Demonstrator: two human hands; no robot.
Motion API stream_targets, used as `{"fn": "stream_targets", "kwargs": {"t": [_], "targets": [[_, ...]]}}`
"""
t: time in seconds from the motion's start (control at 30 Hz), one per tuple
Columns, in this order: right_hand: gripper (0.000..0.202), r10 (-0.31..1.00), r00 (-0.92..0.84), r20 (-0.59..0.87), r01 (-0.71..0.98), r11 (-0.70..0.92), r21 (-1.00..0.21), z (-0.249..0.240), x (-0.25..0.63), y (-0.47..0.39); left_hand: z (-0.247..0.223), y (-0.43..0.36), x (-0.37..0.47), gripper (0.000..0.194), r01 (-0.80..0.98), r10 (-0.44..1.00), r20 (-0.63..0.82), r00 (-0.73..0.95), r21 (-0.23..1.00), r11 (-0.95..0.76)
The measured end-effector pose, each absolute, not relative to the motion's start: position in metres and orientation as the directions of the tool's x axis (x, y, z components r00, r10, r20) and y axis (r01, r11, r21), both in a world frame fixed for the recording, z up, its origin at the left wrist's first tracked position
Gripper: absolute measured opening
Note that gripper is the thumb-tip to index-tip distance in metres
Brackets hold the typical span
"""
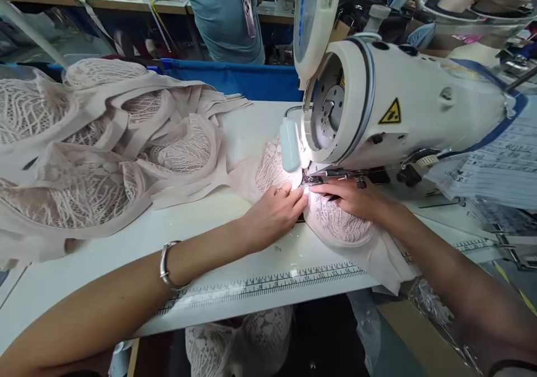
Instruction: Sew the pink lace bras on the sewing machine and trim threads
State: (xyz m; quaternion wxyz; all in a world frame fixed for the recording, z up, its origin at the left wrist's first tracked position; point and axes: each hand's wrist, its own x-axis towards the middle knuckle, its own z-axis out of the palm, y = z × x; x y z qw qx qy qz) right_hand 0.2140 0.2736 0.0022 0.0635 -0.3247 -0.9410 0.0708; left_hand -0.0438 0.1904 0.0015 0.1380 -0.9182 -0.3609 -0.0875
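Observation:
A pale pink lace bra (342, 220) lies under the needle area of a white sewing machine (419, 103), one cup left of the needle and one cup right of it. My left hand (274, 215) is closed on the fabric just left of the presser foot, fingertips pinched at its edge. My right hand (350, 198) presses on the right cup beside the foot, with a small dark tool, partly hidden, under its fingers. A small lamp (289, 145) lights the stitching spot. The needle tip is too small to make out.
A heap of pink lace bras (84, 192) covers the table's left side. A printed ruler (272, 284) runs along the front edge. Papers (495, 164) hang at the right. A person in blue (226, 19) stands behind.

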Motion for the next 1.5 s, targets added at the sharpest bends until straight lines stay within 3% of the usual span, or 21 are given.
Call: {"fn": "stream_targets", "kwargs": {"t": [0.17, 0.37, 0.6, 0.9, 1.03, 1.2, 1.37, 1.47, 1.5], "targets": [[0.062, 0.607, -0.793, 0.055, 0.588, 0.786, -0.191, 0.011, 0.208, 0.266, 0.005, 0.194, -0.047, 0.034, 0.709, 0.682, 0.200, 0.704, -0.130, -0.693], [0.068, 0.619, -0.783, 0.057, 0.588, 0.768, -0.254, 0.012, 0.199, 0.258, 0.004, 0.204, -0.055, 0.036, 0.691, 0.668, 0.230, 0.707, -0.024, -0.723], [0.064, 0.627, -0.775, 0.076, 0.584, 0.757, -0.292, 0.011, 0.195, 0.253, 0.002, 0.216, -0.065, 0.034, 0.683, 0.677, 0.241, 0.696, 0.070, -0.727], [0.055, 0.685, -0.727, 0.049, 0.663, 0.719, -0.209, 0.014, 0.193, 0.249, 0.006, 0.230, -0.076, 0.038, 0.620, 0.655, 0.234, 0.719, 0.209, -0.756], [0.042, 0.699, -0.714, 0.040, 0.676, 0.704, -0.218, 0.018, 0.190, 0.246, 0.004, 0.232, -0.079, 0.042, 0.632, 0.658, 0.243, 0.713, 0.186, -0.753], [0.012, 0.727, -0.674, 0.128, 0.697, 0.684, -0.217, 0.017, 0.181, 0.246, 0.007, 0.226, -0.071, 0.043, 0.669, 0.662, 0.288, 0.692, 0.089, -0.738], [0.014, 0.852, -0.508, 0.127, 0.817, 0.523, -0.242, 0.009, 0.176, 0.251, 0.007, 0.189, -0.034, 0.030, 0.783, 0.749, 0.273, 0.604, -0.026, -0.622], [0.005, 0.862, -0.485, 0.151, 0.821, 0.508, -0.260, 0.007, 0.182, 0.251, -0.001, 0.169, -0.017, 0.046, 0.812, 0.772, 0.273, 0.574, -0.064, -0.581], [0.015, 0.845, -0.508, 0.169, 0.803, 0.536, -0.262, 0.008, 0.185, 0.249, -0.004, 0.165, -0.014, 0.052, 0.816, 0.772, 0.283, 0.569, -0.078, -0.573]]}}
